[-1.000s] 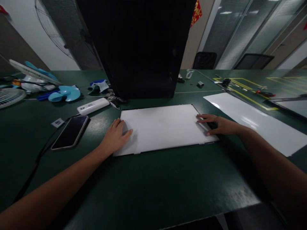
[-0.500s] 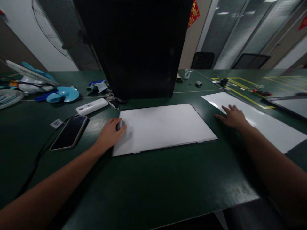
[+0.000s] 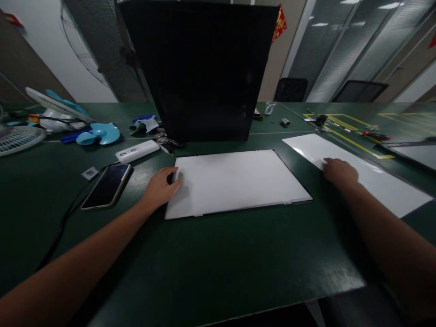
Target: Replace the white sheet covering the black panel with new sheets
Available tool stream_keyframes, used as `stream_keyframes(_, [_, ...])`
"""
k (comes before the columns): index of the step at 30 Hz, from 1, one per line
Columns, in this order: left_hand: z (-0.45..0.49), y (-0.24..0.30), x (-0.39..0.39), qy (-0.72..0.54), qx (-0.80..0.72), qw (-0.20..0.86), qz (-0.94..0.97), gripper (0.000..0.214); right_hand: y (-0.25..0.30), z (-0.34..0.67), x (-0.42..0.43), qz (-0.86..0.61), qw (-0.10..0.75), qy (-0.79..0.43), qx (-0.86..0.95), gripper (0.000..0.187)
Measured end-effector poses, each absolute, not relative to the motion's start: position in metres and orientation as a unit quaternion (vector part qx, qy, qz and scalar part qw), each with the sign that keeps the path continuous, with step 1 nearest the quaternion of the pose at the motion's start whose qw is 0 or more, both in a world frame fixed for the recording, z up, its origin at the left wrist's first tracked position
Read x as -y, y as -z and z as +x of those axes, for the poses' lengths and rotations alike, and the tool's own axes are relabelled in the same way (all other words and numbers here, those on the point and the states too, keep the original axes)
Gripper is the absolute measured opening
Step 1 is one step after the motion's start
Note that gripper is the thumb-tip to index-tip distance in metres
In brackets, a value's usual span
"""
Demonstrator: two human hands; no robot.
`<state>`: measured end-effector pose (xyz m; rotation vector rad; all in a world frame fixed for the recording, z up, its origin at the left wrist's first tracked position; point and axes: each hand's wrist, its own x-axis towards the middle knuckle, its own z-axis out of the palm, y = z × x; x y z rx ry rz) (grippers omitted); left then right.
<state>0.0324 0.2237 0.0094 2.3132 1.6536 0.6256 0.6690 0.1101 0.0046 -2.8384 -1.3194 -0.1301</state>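
A flat white panel [image 3: 235, 181] with a thin dark frame, like a screen's backlight panel, lies on the green table in front of me. My left hand [image 3: 162, 187] grips its left edge, the thumb on the white face and the fingers at the rim. To the right lies a large glossy white sheet [image 3: 381, 186], set at a slant. My right hand [image 3: 340, 173] is at the sheet's near left edge, fingers closed and pinching that edge; the fingertips are partly hidden.
Behind the panel stands a big black screen [image 3: 211, 72]. A phone [image 3: 107, 186], a white power bank [image 3: 137, 151] and blue fan blades [image 3: 98, 134] are on the left. A red-handled screwdriver [image 3: 375, 136] and another framed panel [image 3: 415, 152] lie at the right.
My right hand has gone from spread fingers over the sheet to closed fingers at its edge. The sheet has shifted slightly left. My left hand stays on the panel; the view has tilted up slightly.
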Motion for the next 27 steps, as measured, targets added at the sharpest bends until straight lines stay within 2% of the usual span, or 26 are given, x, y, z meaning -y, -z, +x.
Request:
stream_keyframes(16, [0.036, 0.001, -0.233, -0.212, -0.555, 0.108, 0.797, 0.061, -0.009, 0.658, -0.109, -0.941, 0.007, 0.015, 0.338, 0.065])
stream_keyframes(23, [0.036, 0.001, -0.232, -0.216, -0.545, 0.100, 0.804, 0.060, -0.029, 0.635, -0.099, -0.933, 0.057, 0.090, 0.344, 0.060])
stream_keyframes(27, [0.036, 0.001, -0.232, -0.218, -0.545, 0.101, 0.803, 0.061, -0.050, 0.605, -0.094, -0.900, 0.126, 0.173, 0.379, 0.073])
